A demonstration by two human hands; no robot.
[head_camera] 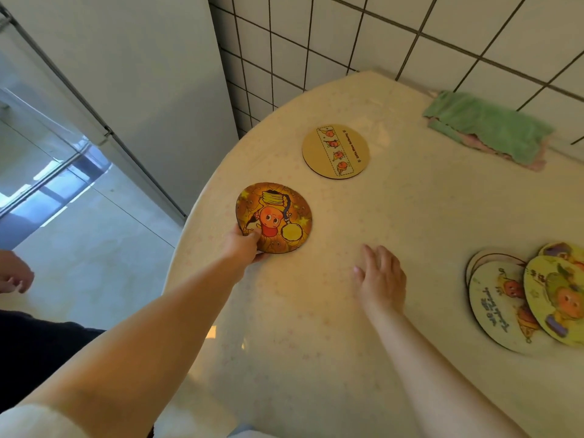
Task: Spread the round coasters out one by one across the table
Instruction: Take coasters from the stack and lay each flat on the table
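An orange-brown round coaster (278,213) with a cartoon figure lies near the table's left edge, and my left hand (243,245) pinches its near rim, thumb on top. Farther back a tan coaster (335,150) with a strip of small figures lies flat by itself. At the right edge of view, several pale and yellow coasters (518,298) overlap in a loose pile. My right hand (380,276) hovers low over the bare middle of the cream table (395,222), palm down, fingers apart, holding nothing.
A crumpled green cloth (486,124) over a pink one lies at the back right by the tiled wall (347,33). The table's curved edge runs along the left. Another person's hand (14,273) shows at the far left over the floor.
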